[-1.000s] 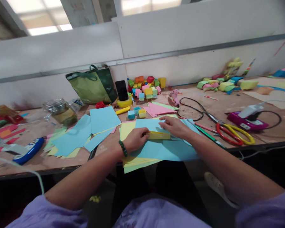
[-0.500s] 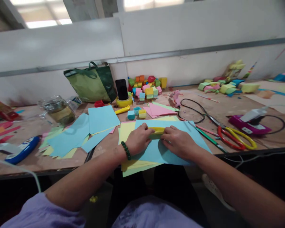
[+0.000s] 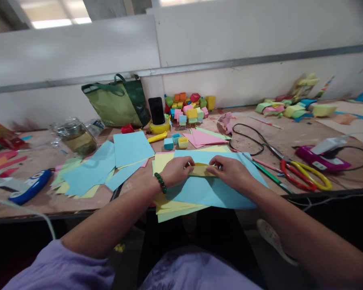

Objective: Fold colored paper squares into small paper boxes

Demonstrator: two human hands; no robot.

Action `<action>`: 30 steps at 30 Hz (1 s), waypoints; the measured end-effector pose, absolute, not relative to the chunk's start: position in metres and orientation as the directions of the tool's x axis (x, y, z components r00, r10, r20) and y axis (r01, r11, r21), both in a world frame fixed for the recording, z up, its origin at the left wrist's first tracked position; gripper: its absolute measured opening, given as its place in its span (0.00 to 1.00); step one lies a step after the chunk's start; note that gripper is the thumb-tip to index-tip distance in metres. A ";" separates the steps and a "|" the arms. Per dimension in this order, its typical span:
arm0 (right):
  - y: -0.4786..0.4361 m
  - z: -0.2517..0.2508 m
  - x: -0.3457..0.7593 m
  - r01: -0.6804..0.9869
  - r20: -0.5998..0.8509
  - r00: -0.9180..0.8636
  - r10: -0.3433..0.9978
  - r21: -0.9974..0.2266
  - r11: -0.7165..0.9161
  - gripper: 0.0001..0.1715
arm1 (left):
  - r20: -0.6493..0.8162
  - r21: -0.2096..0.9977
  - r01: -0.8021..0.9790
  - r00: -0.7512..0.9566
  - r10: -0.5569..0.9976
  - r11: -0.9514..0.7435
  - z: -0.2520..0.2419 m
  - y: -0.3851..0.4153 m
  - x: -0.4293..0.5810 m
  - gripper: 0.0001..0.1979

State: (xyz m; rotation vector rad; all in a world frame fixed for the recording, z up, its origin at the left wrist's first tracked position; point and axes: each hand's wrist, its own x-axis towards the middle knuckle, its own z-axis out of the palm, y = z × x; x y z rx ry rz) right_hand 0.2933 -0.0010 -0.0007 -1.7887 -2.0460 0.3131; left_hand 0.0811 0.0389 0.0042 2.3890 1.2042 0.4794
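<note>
Both hands grip a small folded yellow paper piece (image 3: 201, 170) just above a big light-blue sheet (image 3: 211, 189) near the table's front edge. My left hand (image 3: 177, 171), with a green bead bracelet on its wrist, pinches the piece's left end. My right hand (image 3: 231, 172) pinches its right end. The blue sheet lies on a stack of yellow sheets (image 3: 169, 203) that sticks out past the table edge.
Red-and-yellow scissors (image 3: 302, 175), a green pen (image 3: 258, 167) and a purple device with a black cable (image 3: 322, 159) lie to the right. More blue sheets (image 3: 109, 161), a glass jar (image 3: 75, 137) and a green bag (image 3: 116, 102) are left. Small paper cubes (image 3: 187, 108) stand behind a phone (image 3: 156, 110).
The yellow piece went from lying flat under my fingers to being pinched between both hands. My hands closed in on its two ends. The view shifted slightly.
</note>
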 end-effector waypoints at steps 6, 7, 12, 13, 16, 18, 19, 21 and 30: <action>-0.014 -0.007 0.289 0.948 0.365 -0.104 0.925 -0.243 0.203 0.25 | 0.174 0.449 0.681 0.568 0.804 -0.578 -0.007 0.042 0.085 0.20; -0.016 -0.007 0.288 0.951 0.409 -0.179 0.895 -0.160 0.264 0.22 | 0.211 0.405 0.682 0.578 0.788 -0.609 -0.007 0.041 0.085 0.21; -0.022 0.000 0.284 0.784 0.257 -0.618 0.743 0.134 0.606 0.15 | 0.328 0.086 0.596 0.739 0.588 -0.798 -0.003 0.033 0.084 0.10; -0.023 0.001 0.284 0.759 0.221 -0.651 0.726 0.152 0.633 0.14 | 0.284 0.025 0.542 0.802 0.526 -0.840 -0.002 0.031 0.083 0.08; -0.023 0.001 0.290 0.751 0.186 -0.660 0.728 0.148 0.643 0.14 | 0.164 -0.025 0.476 0.869 0.466 -0.879 0.000 0.027 0.076 0.11; -0.026 -0.001 0.298 0.770 0.193 -0.636 0.747 0.091 0.632 0.16 | 0.145 0.020 0.522 0.843 0.519 -0.853 0.000 0.027 0.069 0.11; -0.028 -0.003 0.303 0.779 0.203 -0.620 0.758 0.049 0.625 0.18 | 0.140 0.050 0.538 0.830 0.539 -0.841 0.000 0.027 0.066 0.11; -0.031 -0.006 0.311 0.789 0.233 -0.585 0.777 -0.056 0.612 0.19 | 0.134 0.091 0.545 0.823 0.552 -0.834 0.001 0.029 0.061 0.11; -0.033 -0.003 0.305 0.878 0.215 -0.334 0.918 -0.283 0.385 0.19 | 0.320 0.022 0.647 0.717 0.619 -0.762 0.012 0.019 0.096 0.08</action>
